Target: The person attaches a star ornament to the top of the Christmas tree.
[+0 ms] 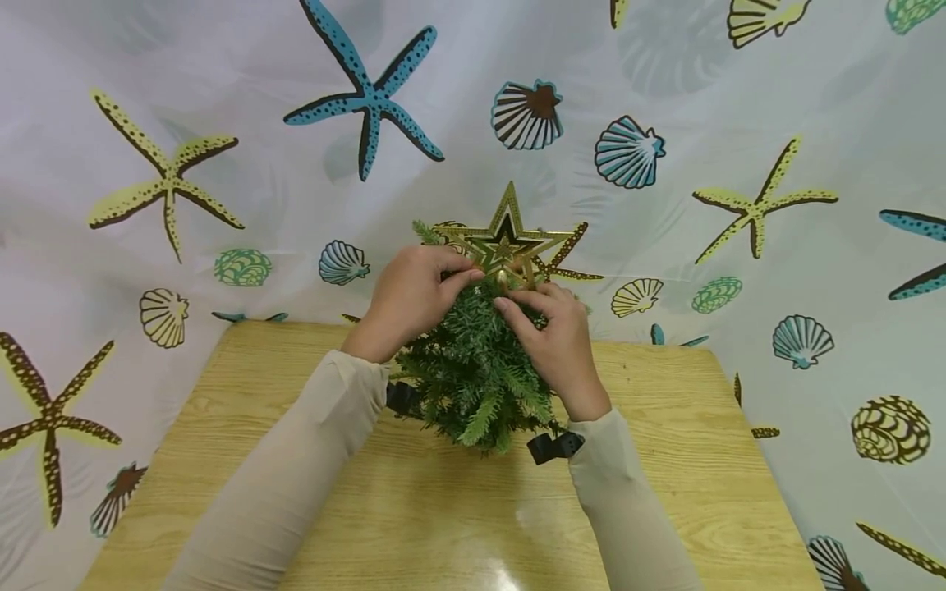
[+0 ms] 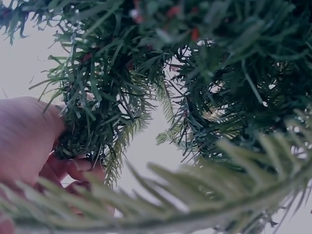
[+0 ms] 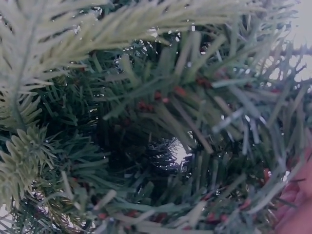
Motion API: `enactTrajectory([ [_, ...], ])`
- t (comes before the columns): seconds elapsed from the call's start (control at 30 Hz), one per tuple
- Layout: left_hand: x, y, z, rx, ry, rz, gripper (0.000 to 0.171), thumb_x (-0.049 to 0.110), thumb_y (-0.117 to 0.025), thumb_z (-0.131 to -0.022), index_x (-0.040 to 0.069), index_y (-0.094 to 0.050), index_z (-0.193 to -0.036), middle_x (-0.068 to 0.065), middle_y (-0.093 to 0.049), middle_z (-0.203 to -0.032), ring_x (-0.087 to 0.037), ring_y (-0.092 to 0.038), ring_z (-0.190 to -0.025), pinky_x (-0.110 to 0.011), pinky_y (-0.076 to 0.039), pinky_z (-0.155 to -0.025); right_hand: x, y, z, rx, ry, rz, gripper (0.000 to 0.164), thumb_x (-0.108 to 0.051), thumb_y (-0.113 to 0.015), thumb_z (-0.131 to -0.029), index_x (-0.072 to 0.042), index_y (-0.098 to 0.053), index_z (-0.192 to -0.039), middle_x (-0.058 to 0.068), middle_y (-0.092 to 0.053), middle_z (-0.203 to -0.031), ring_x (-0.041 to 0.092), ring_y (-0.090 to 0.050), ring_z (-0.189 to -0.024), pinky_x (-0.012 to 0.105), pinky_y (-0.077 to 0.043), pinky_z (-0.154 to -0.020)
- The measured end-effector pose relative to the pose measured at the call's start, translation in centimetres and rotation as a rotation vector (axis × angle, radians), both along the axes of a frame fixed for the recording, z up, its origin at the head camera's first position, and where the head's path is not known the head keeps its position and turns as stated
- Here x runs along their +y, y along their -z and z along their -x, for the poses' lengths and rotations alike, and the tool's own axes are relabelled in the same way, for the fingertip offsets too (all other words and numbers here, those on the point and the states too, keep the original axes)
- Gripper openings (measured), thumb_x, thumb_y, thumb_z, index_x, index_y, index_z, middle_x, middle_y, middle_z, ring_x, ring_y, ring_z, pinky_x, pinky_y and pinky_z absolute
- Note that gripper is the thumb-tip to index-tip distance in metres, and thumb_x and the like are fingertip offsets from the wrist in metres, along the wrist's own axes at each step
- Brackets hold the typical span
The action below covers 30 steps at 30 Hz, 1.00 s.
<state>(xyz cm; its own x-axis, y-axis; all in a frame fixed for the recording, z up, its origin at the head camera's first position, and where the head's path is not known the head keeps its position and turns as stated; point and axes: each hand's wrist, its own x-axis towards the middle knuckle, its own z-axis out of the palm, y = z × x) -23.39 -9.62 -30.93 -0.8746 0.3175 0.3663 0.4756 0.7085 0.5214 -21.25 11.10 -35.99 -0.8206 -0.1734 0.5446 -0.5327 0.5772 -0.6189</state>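
Observation:
A small artificial Christmas tree [image 1: 476,386] stands on the table, its green needles tinged with white in places. At its top a gold star tree topper [image 1: 510,209] points upward, with smaller stars nested inside its outline. My left hand [image 1: 414,291] reaches in from the left, thumb and fingers curled on a top branch [image 2: 90,112] just below the star's lower left. My right hand [image 1: 557,336] has thumb and forefinger pinched at the star's gold base. In the right wrist view only part of the right hand [image 3: 295,204] shows; needles hide its fingertips.
The wooden table [image 1: 665,460] extends on both sides of the tree. Behind and beside it hangs a white curtain [image 1: 458,197] printed with starfish and shells. Black wrist cameras [image 1: 554,447] sit close to the lower branches.

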Motion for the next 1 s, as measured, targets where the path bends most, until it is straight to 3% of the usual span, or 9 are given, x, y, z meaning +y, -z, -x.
enactTrajectory([
  [0.4,-0.19,-0.32,-0.34,0.015,0.019,0.057,0.026,0.028,-0.069,-0.102,0.011,-0.080,-0.118,-0.007,-0.076,-0.107,-0.019,-0.066,-0.072,-0.038,-0.051,-0.062,-0.05,0.13,-0.38,0.007,-0.016,0.007,0.029,-0.028,-0.071,-0.101,-0.005,-0.080,-0.114,0.014,-0.071,-0.111,0.030,-0.060,-0.092,0.051,-0.043,-0.086],
  [0.57,-0.57,-0.36,-0.64,0.038,-0.009,0.074,0.025,0.028,-0.070,-0.101,0.012,-0.081,-0.117,-0.007,-0.077,-0.107,-0.019,-0.066,-0.071,-0.037,-0.049,-0.057,-0.25,-0.04,-0.38,0.021,-0.046,0.000,0.029,-0.028,-0.071,-0.101,-0.003,-0.080,-0.114,0.012,-0.070,-0.104,0.027,-0.054,-0.082,0.045,-0.039,-0.078],
  [0.73,-0.48,-0.36,-0.84,0.043,-0.035,0.059,0.026,0.030,-0.070,-0.101,0.013,-0.081,-0.116,-0.006,-0.077,-0.109,-0.020,-0.067,-0.071,-0.037,-0.049,-0.055,-0.27,-0.29,-0.30,0.035,-0.043,-0.031,0.028,-0.027,-0.069,-0.102,-0.003,-0.079,-0.114,0.013,-0.070,-0.106,0.029,-0.057,-0.086,0.048,-0.041,-0.082],
  [0.83,-0.40,-0.49,-0.79,0.031,-0.052,0.044,0.026,0.032,-0.070,-0.101,0.014,-0.081,-0.116,-0.006,-0.077,-0.113,-0.021,-0.070,-0.077,-0.039,-0.051,-0.057,-0.22,-0.41,-0.16,0.036,-0.039,-0.054,0.030,-0.027,-0.067,-0.104,-0.003,-0.079,-0.115,0.015,-0.071,-0.111,0.032,-0.060,-0.095,0.053,-0.043,-0.089],
  [1.0,-0.49,-0.86,-0.53,0.014,-0.053,0.009,0.026,0.033,-0.072,-0.100,0.016,-0.081,-0.117,-0.004,-0.076,-0.116,-0.022,-0.072,-0.096,-0.042,-0.056,-0.072,-0.01,-0.69,-0.20,0.023,-0.043,-0.063,0.030,-0.027,-0.066,-0.104,-0.002,-0.078,-0.116,0.016,-0.069,-0.117,0.034,-0.060,-0.107,0.054,-0.044,-0.096],
])
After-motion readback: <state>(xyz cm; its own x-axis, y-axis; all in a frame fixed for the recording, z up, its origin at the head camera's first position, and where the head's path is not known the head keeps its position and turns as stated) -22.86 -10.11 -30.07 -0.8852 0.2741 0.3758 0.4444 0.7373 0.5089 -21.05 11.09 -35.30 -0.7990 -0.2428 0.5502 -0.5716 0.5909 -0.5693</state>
